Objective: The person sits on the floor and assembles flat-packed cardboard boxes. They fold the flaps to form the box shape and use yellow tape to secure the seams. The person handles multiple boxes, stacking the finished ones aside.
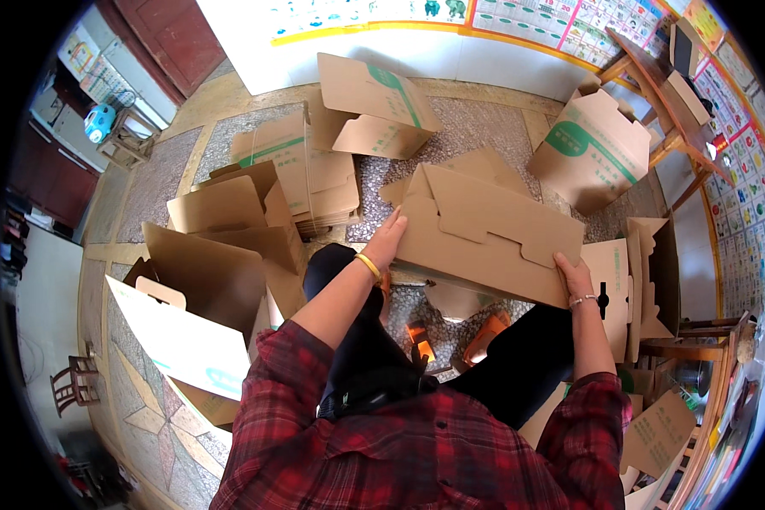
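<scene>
Carton [490, 231] of brown cardboard at one o'clock, held by the left hand [387, 240] at its nine-o'clock edge, the right hand [575, 277] at four; even pressure should keep its flaps [472, 212], apparently interlocked, square.

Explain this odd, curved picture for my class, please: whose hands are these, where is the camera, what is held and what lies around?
There is no machine here: these are a person's own bare hands. The camera is worn on the head and looks down, so we see the red plaid shirt from above. Its wide fisheye lens makes straight edges bend toward the rim.

The left hand and right hand hold a brown cardboard box between them, one at each end.

Around it on the patterned floor are an open carton at the left, a stack of flat cardboard ahead to the left, and a green-printed box ahead to the right.
</scene>
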Demonstrator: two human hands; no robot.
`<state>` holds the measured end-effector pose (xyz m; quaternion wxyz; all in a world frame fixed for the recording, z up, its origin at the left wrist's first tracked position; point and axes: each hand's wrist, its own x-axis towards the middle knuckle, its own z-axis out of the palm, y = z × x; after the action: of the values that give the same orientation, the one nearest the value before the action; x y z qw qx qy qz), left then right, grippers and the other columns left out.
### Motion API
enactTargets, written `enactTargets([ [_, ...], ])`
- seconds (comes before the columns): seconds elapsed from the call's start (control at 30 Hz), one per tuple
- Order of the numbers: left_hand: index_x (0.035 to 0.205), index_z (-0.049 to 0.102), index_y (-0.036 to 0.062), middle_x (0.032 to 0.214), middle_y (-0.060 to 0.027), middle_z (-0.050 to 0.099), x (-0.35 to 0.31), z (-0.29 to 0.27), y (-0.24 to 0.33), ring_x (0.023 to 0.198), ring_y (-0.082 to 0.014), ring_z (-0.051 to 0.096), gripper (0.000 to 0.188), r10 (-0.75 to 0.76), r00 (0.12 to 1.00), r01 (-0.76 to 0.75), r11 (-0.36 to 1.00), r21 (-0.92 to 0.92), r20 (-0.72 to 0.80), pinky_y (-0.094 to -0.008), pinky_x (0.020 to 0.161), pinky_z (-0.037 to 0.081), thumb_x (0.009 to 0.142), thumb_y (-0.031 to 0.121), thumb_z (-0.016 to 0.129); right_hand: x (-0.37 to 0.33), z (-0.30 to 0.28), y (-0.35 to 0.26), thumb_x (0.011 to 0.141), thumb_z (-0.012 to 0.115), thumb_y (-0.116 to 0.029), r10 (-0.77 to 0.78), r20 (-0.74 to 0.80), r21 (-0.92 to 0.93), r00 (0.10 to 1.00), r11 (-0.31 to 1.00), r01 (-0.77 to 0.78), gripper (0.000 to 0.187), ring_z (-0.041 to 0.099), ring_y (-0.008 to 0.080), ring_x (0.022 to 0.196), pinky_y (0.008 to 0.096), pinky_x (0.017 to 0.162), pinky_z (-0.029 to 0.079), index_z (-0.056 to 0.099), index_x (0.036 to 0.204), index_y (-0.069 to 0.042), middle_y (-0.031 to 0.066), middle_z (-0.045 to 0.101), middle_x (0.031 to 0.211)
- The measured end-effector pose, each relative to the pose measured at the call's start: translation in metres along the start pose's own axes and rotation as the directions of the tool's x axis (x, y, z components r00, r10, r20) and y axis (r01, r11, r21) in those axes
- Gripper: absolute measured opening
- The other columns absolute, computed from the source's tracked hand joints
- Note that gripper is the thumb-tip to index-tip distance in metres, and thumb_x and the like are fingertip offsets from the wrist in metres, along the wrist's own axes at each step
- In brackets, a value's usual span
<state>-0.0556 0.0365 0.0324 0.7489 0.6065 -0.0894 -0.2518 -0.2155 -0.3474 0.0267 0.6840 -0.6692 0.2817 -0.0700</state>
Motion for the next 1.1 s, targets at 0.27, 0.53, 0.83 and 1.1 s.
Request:
enactTargets([
  [0.27,0.138,0.035,0.0001,0.133,-0.0139,0.048,0.041,-0.028,-0.028,0.122,-0.0212,0.045,0.051,0.067,0.997,-0.073,0.959,0.275,0.03,-0.0303,0.104,0.033,0.098,0.032,0.037,0.033,0.015,0.012,0.076,0.074,-0.029,-0.17,-0.117,-0.183,0.978,0.972,0.147,0.05,0.063,0.0185,0.086,0.0306,0.074,0.05,0.059,0.111,0.003,0.0107,0.065,0.101],
  [0.53,0.144,0.028,0.0149,0.151,-0.0161,0.016,0.066,0.049,0.021,0.14,-0.0298,0.016,0.064,0.243,0.954,-0.176,-0.015,0.984,0.174,-0.0536,0.11,0.013,0.09,0.044,0.047,0.061,0.018,0.006,0.073,0.077,-0.031,-0.113,-0.171,-0.171,0.979,0.982,0.084,0.05,0.064,0.0174,0.081,0.0309,0.072,0.051,0.061,0.106,0.002,0.0102,0.067,0.095],
  [0.83,0.146,0.023,0.0192,0.153,-0.0117,0.013,0.073,0.063,0.012,0.141,-0.0287,0.011,0.066,0.096,0.973,-0.174,-0.28,0.944,0.208,-0.0572,0.11,0.007,0.091,0.051,0.038,0.064,0.028,-0.006,0.068,0.078,-0.039,-0.108,-0.239,-0.338,0.965,0.941,0.021,0.056,0.066,0.0247,0.083,0.0339,0.075,0.051,0.062,0.104,0.002,0.0162,0.067,0.095],
  [1.1,0.145,0.026,0.0179,0.153,-0.0138,0.011,0.068,0.064,0.022,0.142,-0.0294,0.009,0.067,0.039,0.975,-0.209,-0.178,0.962,0.219,-0.0562,0.11,0.007,0.09,0.054,0.037,0.063,0.027,0.005,0.066,0.078,-0.039,-0.079,-0.275,-0.289,0.958,0.957,-0.004,0.057,0.066,0.0268,0.085,0.0347,0.076,0.051,0.063,0.103,0.002,0.017,0.068,0.094],
])
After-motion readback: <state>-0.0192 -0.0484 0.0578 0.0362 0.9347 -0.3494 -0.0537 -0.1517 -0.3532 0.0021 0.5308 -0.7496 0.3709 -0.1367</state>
